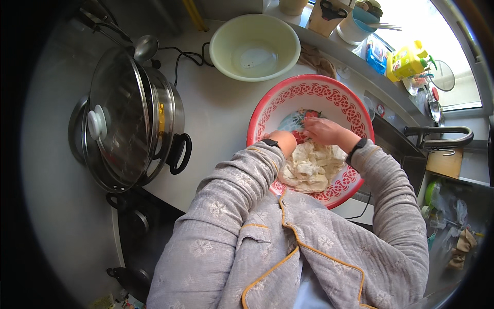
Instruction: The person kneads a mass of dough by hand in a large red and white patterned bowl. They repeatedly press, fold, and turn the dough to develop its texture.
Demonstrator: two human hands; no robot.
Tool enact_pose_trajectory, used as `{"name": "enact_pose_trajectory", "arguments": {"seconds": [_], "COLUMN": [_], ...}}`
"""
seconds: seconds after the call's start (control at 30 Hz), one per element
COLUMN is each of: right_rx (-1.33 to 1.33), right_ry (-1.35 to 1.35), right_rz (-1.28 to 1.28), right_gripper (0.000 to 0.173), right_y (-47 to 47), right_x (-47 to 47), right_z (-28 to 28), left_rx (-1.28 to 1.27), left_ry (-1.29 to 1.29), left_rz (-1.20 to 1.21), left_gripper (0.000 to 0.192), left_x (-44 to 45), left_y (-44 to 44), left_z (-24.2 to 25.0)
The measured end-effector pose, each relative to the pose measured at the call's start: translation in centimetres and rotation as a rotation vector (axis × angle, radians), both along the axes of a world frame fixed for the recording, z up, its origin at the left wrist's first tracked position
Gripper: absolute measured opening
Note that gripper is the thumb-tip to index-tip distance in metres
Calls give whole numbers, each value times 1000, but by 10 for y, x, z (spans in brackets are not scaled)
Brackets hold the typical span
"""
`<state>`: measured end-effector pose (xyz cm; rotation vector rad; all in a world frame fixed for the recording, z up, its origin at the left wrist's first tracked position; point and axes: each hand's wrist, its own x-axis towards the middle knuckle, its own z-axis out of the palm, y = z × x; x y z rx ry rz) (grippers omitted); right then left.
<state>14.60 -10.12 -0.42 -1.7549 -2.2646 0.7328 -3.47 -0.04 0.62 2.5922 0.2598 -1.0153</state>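
A rough, lumpy mass of pale dough (312, 166) lies in a large red-rimmed enamel basin (316, 83) with a printed red border. Inside the basin, my right hand (323, 130) is over the flowered bottom, just beyond the dough, its fingers bent and pointing left. My left hand (283, 141) is at the basin's left side, beside the dough. Its fingers are mostly hidden behind the wrist and the back of the hand, so I cannot see whether they grip anything. Both wrists wear dark bands at the grey sleeve ends.
A pale plastic basin (254, 48) stands behind. To the left is a steel pot (175, 112) with a tilted glass lid (119, 116), above a black hob (146, 239). A sink (397, 143) with its faucet (440, 137) adjoins on the right. Bottles and holders line the windowsill (370, 61).
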Motion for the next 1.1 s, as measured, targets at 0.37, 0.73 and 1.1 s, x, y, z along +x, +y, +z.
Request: {"name": "enact_pose_trajectory", "arguments": {"seconds": [0.37, 0.73, 1.1], "right_rx": [35, -96, -132], "right_ry": [-89, -94, -192], "right_rz": [-63, -94, -265], "right_gripper": [19, 22, 20], "right_y": [-17, -26, -34], "right_x": [20, 29, 26], "right_z": [2, -6, -5], "left_rx": [7, -39, -31], "left_ry": [-36, -13, 123], "left_rz": [-25, 108, 100], "left_gripper": [20, 28, 33], "left_x": [5, 4, 14], "left_y": [-5, -6, -9], "left_z": [-42, -7, -29]}}
